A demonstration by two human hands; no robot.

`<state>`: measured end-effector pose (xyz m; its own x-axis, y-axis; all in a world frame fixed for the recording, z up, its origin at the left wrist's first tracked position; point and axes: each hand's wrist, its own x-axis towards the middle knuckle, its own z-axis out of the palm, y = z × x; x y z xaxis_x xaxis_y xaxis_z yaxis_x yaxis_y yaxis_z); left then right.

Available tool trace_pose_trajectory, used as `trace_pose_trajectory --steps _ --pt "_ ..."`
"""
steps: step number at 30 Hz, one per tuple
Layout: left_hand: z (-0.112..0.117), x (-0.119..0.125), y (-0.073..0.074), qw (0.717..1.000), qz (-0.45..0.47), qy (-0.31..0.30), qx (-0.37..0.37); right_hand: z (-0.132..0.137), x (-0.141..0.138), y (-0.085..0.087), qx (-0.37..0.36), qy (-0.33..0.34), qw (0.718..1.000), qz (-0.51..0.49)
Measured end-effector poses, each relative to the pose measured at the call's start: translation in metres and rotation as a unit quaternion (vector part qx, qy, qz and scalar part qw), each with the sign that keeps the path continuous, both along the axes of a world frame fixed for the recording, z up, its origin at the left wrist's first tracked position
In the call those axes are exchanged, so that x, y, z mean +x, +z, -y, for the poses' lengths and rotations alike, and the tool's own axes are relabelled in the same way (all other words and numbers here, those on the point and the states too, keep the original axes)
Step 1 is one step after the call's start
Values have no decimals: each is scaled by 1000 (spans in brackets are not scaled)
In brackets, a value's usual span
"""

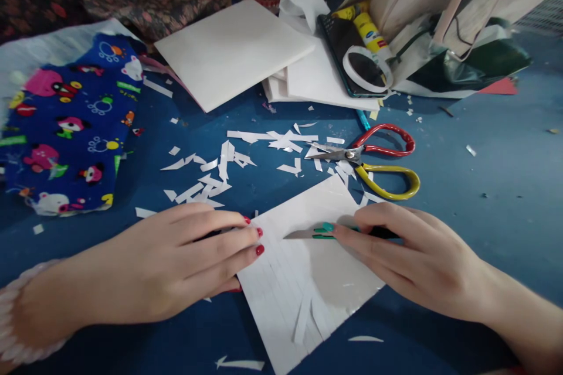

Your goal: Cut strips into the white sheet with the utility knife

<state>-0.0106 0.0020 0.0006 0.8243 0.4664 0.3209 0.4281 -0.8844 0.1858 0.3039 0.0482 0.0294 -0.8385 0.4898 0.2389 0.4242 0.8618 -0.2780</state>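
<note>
A sheet of white paper or card (pixel 347 266) lies at an angle on the blue table, with thin lines or strips across its left part and loose slivers on it. My left hand (pixel 176 263) rests on its left edge, fingers stretched out. My right hand (pixel 422 258) is closed around a craft knife (pixel 323 235) with green edges and a dark handle. Its pointed blade lies over the paper, tip toward my left fingers; most of the handle is hidden. Scissors (pixel 352 155) with one red and one yellow handle lie open just beyond the paper.
White paper scraps (pixel 206 187) litter the table. Farther back are a white card (pixel 233 53), folded white paper (pixel 316 73), a phone (pixel 338 41), a tape roll (pixel 347 64) and a yellow glue stick (pixel 369 32). Blue patterned fabric (pixel 74 123) lies left; bags (pixel 422 6) stand at back right.
</note>
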Motion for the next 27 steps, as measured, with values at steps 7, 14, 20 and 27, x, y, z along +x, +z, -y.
trace_pose_trajectory --steps 7,14,20,27 --pt "1 1 2 1000 2 0 0 4 0 -3 -33 -38 999 -13" --pt "-2 2 1 1000 -2 -4 -1 3 1 -3 -23 -17 1000 -7" --pt "-2 2 2 1000 -4 -1 1 6 0 -7 -76 -62 995 -29" --pt "0 1 2 1000 -4 -3 -4 7 4 -8 -55 -47 997 -21"
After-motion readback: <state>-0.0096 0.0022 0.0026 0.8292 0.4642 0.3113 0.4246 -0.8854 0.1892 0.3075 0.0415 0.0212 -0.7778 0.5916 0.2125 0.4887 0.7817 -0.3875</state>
